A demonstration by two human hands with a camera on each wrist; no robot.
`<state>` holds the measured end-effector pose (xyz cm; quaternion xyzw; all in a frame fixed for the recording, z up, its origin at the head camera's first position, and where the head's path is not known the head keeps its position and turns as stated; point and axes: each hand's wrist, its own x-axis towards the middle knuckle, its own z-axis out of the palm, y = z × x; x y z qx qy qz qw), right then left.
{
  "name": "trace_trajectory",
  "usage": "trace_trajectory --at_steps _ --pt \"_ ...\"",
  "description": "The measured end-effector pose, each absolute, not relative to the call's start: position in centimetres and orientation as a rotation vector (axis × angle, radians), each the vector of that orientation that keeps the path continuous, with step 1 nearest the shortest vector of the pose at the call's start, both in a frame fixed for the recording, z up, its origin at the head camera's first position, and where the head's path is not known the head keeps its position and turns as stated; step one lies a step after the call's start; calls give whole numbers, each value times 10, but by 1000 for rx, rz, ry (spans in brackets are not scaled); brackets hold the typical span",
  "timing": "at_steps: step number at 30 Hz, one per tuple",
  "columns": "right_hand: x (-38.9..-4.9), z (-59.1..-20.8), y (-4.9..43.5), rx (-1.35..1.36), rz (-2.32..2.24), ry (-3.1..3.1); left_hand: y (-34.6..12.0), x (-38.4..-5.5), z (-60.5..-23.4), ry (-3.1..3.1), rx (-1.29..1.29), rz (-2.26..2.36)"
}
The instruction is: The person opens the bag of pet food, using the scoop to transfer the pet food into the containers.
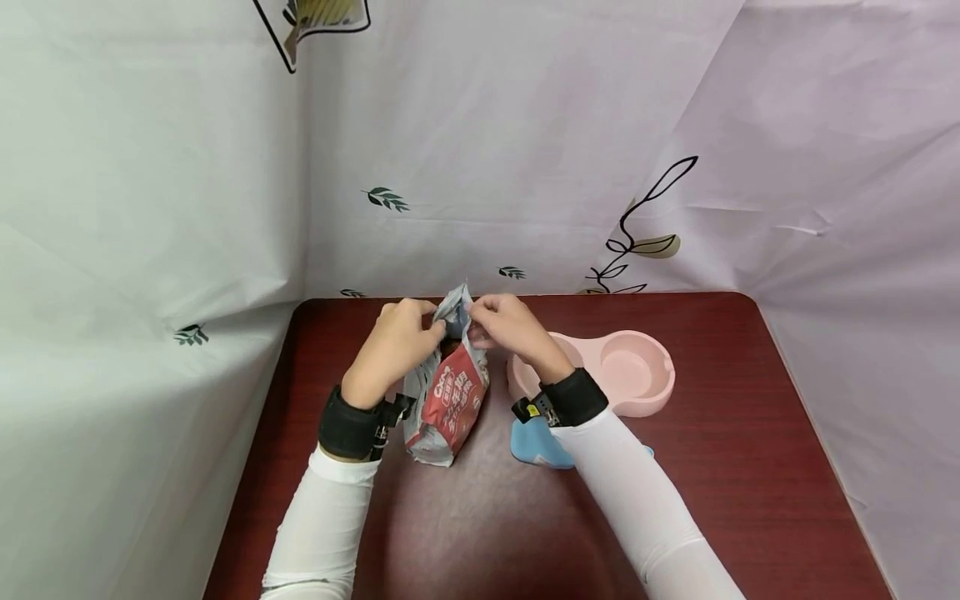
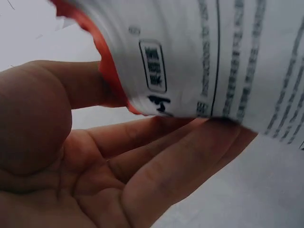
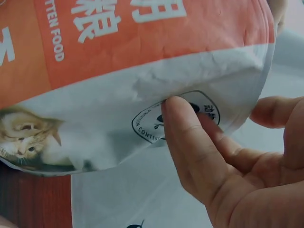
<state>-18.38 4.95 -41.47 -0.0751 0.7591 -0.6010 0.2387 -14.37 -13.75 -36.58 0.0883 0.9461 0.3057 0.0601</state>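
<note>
Two pinches show on my feed: the left hand and right hand, fingers curled, grip the parted mouth of a red-and-white bag at nine and three o'clock. From the bag, I see the table's far edge near at twelve, a pink double bowl at three, a blue object at four and tabletop stretching toward six.

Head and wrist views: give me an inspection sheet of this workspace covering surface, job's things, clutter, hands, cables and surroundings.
Surface: dark red-brown table.
Job's things: kitten food bag, open at the top.
Clutter: pink double bowl; blue object, partly hidden by the right sleeve.
Hands: left hand and right hand grip the bag near its opening.
Cables: nothing seen.
Surroundings: pale sheets with leaf prints.
</note>
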Motion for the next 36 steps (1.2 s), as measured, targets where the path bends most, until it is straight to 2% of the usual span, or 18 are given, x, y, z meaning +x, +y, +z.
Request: trace_trajectory --at_steps 11,36 --pt "-166 -399 49 -355 -1461 2160 -135 -136 -366 2858 220 949" --pt "-162 -397 83 -446 -1435 2243 -159 -125 -366 2908 296 1046"
